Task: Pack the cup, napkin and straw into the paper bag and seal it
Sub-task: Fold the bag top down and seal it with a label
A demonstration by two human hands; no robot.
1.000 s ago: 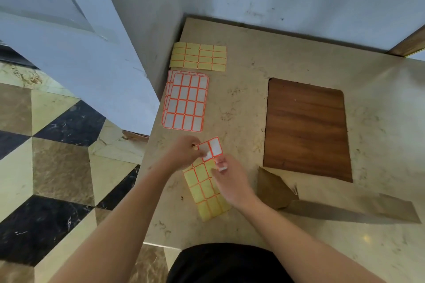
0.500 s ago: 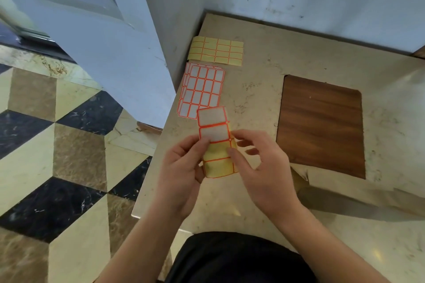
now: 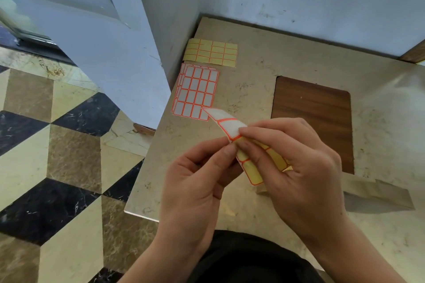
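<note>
Hands raised together above the near edge of the bench (image 3: 299, 57), forearms converging from below. Left hand (image 3: 197, 181) with fingers curled, thumb and forefinger pinching the lower edge of a white label on the sticker strip (image 3: 241, 144). Right hand (image 3: 296, 167) with fingers curled round the strip's yellow backing, forefinger tip pressed on the label. Strip bent in an arc, white end tipped away toward the stack of white label sheets (image 3: 195, 91). Beyond that stack, yellow backing sheets (image 3: 211, 52) against the wall. Right of the stack, a dark wood panel (image 3: 312, 121) set into the pale stone top. Paper bag (image 3: 379, 193) lying flat, near the wood panel's front edge, partly hidden behind the right hand. Left of the bench, patterned marble floor (image 3: 57, 167) and a pale door (image 3: 92, 29).
</note>
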